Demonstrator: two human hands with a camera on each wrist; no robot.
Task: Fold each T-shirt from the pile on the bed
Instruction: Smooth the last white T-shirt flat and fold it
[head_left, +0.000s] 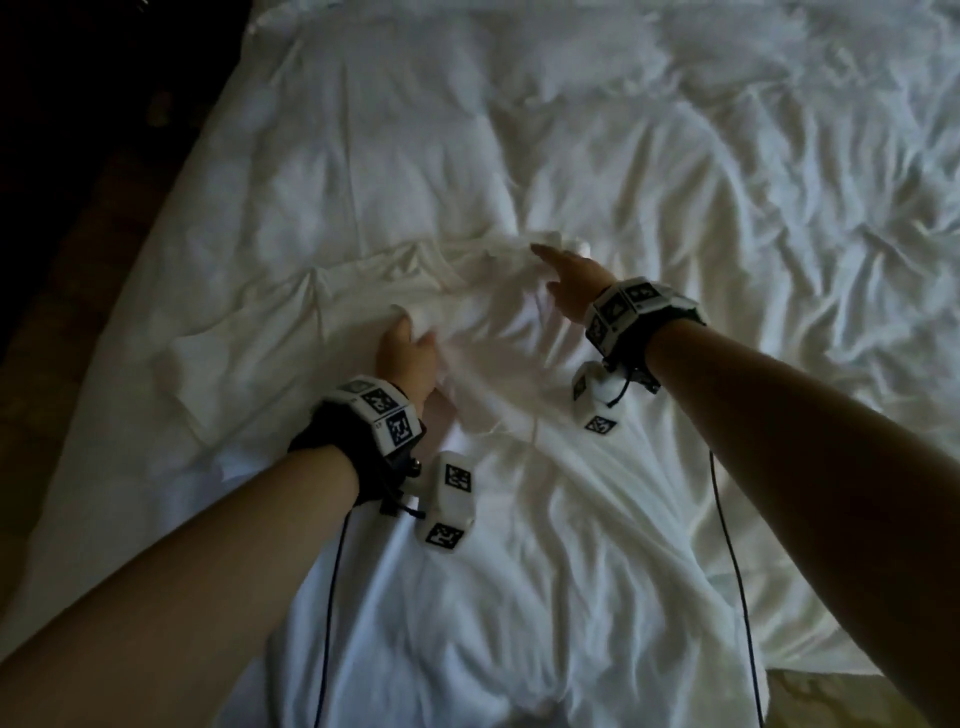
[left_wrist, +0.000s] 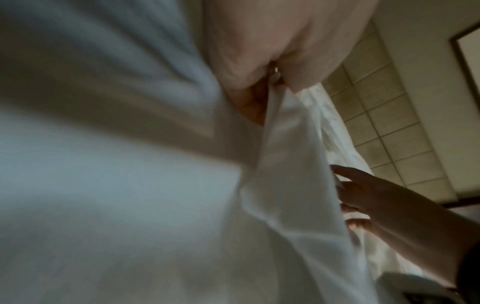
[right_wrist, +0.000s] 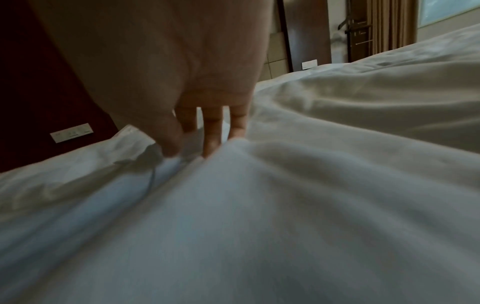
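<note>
Spreading one white T-shirt on the bed, two hands at work.

Head view: one shirt lies at the bed's near edge, collar away; the left hand, the left grip, bunches cloth near the left shoulder, and the right hand lies flat, fingers straight, at the collar; rumpled sheet stretches beyond and right, the bed's edge dropping off left. Left wrist view: curled fingers pinch a fold, the right hand beside it. Right wrist view: straight fingers press the cloth.
</note>
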